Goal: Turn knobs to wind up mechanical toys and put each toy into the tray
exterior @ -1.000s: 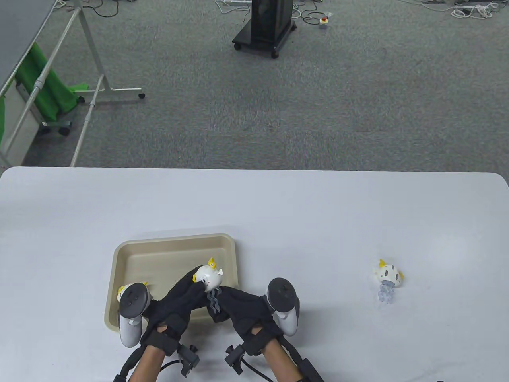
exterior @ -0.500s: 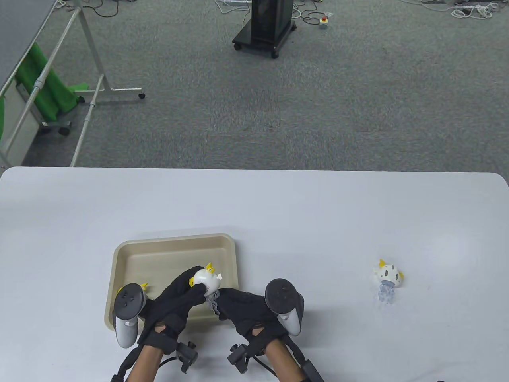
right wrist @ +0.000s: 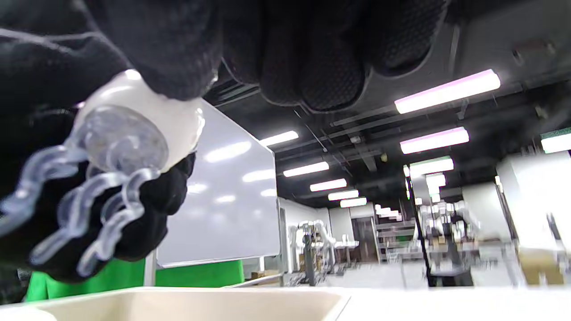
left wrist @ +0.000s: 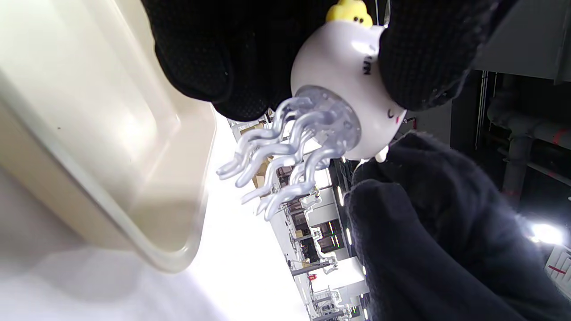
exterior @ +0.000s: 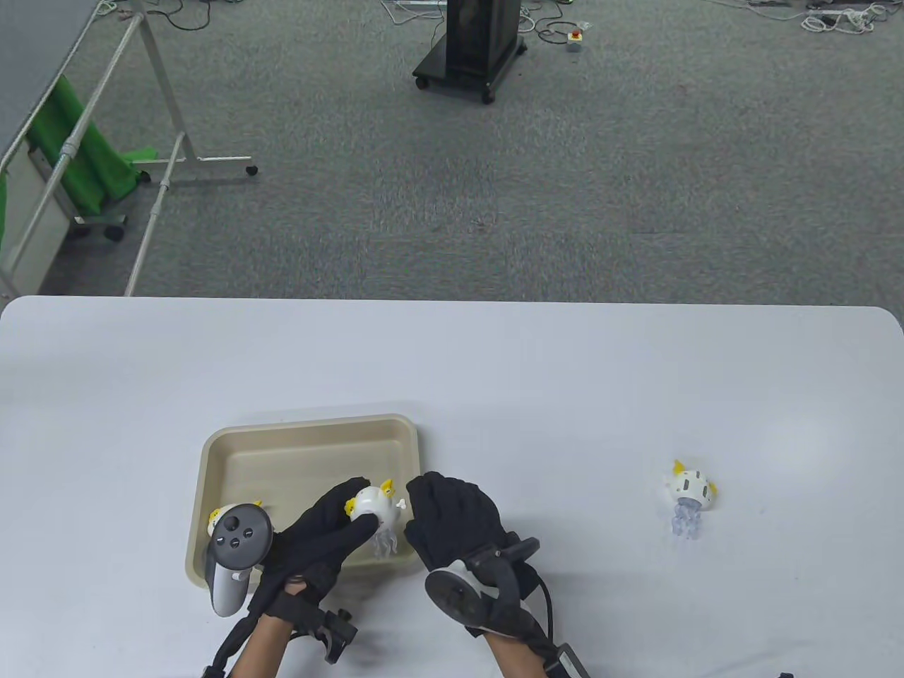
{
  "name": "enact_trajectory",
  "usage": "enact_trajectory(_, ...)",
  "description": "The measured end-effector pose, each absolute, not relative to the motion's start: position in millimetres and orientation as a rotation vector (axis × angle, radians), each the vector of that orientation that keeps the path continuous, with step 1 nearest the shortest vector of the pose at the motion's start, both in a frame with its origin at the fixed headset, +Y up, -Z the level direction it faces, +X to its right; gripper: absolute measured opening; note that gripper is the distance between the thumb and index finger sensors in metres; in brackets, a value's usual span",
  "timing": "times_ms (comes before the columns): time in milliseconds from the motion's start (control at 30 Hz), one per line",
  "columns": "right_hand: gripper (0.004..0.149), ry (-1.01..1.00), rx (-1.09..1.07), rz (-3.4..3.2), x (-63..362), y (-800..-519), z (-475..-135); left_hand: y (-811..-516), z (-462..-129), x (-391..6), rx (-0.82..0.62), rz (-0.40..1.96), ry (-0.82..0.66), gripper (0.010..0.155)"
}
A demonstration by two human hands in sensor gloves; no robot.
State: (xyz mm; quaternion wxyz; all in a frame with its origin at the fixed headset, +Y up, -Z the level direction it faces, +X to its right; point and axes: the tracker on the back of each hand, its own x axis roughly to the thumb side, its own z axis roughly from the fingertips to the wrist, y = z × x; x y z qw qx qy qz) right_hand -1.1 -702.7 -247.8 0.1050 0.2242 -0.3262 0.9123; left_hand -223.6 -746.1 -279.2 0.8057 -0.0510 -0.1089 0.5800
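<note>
A white jellyfish toy [exterior: 373, 504] with yellow horns and clear wavy tentacles hangs over the front right part of the beige tray [exterior: 311, 427]. My left hand [exterior: 353, 503] grips its round body [left wrist: 339, 89] from the left. My right hand [exterior: 418, 498] is at the toy's right side, its fingertips closed on the small white knob [exterior: 401, 503], with the wrist rolled over. In the right wrist view the toy [right wrist: 134, 129] sits under my curled fingers [right wrist: 312, 67]. A second toy [exterior: 214, 520] lies in the tray's front left corner, half hidden by the left tracker. A third toy [exterior: 688, 491] lies on the table to the right.
The white table [exterior: 565, 395] reaches to its far edge, with grey carpet beyond. A black wheeled stand [exterior: 472, 49] and a metal frame with green cloth [exterior: 78, 162] stand on the floor. The tray wall [left wrist: 134, 187] is just below the held toy.
My right hand has come up from under the toy to its right side and rolled over, tracker now nearest me. The toy shifted slightly right, its tentacles now hanging over the tray's front edge.
</note>
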Motion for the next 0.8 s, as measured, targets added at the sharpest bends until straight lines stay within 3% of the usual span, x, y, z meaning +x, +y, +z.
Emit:
enact_trajectory(467, 0.049, -1.145, 0.708, 2.773, -13.5, -702.6, -242.8, -747.9, -279.1, -218.7, -0.143, 1.274, -0.254, 0.075)
enact_trajectory(700, 0.045, -1.083, 0.663, 2.692, -4.6, -699.2, -246.8, -747.5, -278.8, -215.8, -0.159, 1.301, -0.264, 0.075)
enact_trajectory(800, 0.043, -0.867, 0.559, 2.56, 3.6, -694.0, -255.9, -747.6, -278.9, -216.2, -0.154, 1.307, -0.265, 0.075)
